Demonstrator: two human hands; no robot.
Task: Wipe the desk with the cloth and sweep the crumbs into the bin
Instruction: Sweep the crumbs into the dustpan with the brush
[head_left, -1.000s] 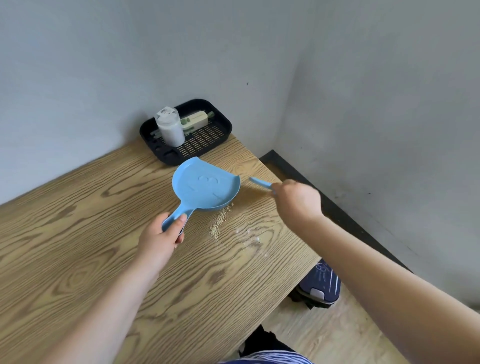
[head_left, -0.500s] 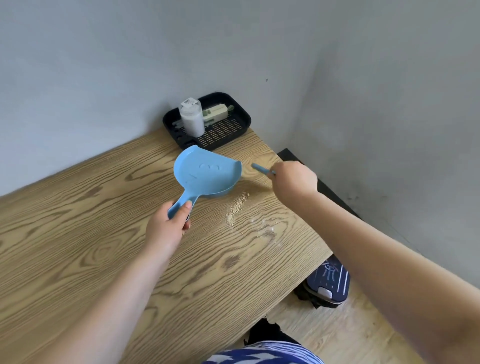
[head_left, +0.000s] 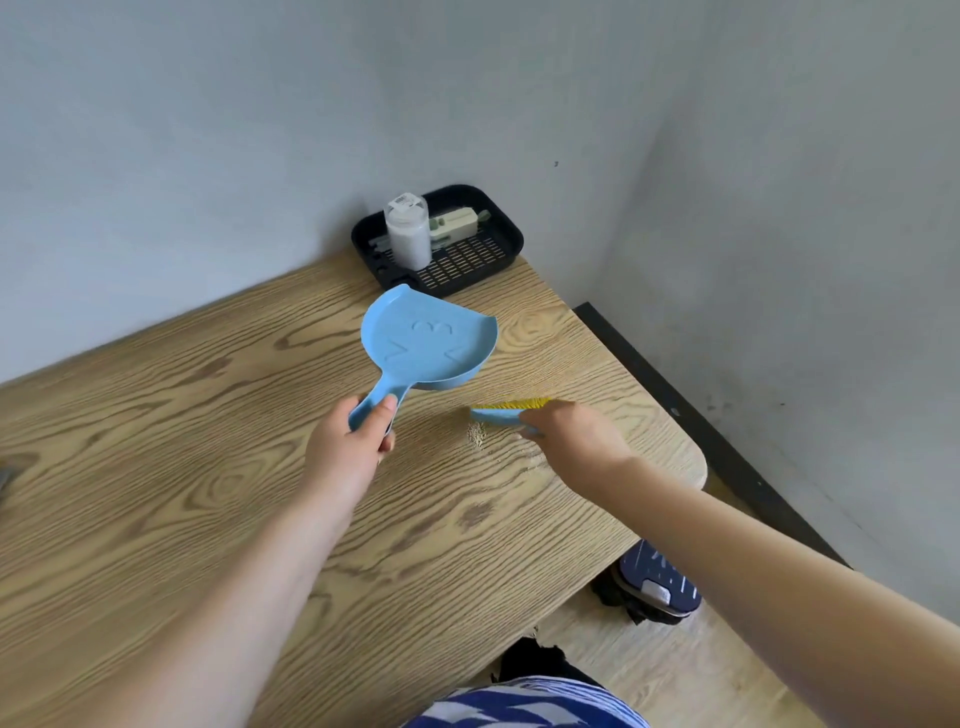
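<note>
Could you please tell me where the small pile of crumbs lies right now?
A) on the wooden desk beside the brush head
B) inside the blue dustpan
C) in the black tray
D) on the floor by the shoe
A: the crumbs sit on the bare desk just beside the brush in the right hand, while the dustpan in the left hand shows no crumbs inside.

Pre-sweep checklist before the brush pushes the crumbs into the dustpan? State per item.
1. Left hand grips the dustpan handle: ok.
2. Right hand holds the brush: ok.
3. Brush beside the crumbs, bristles at the desk surface: ok.
4. Dustpan lip down on the desk next to the pile: not ok; pan looks raised and tilted, its lip apart from the crumbs.
5. All crumbs gathered: not ok; a faint scatter lies right of the pile.
6. Bin within reach: cannot tell, no bin in view.
</note>
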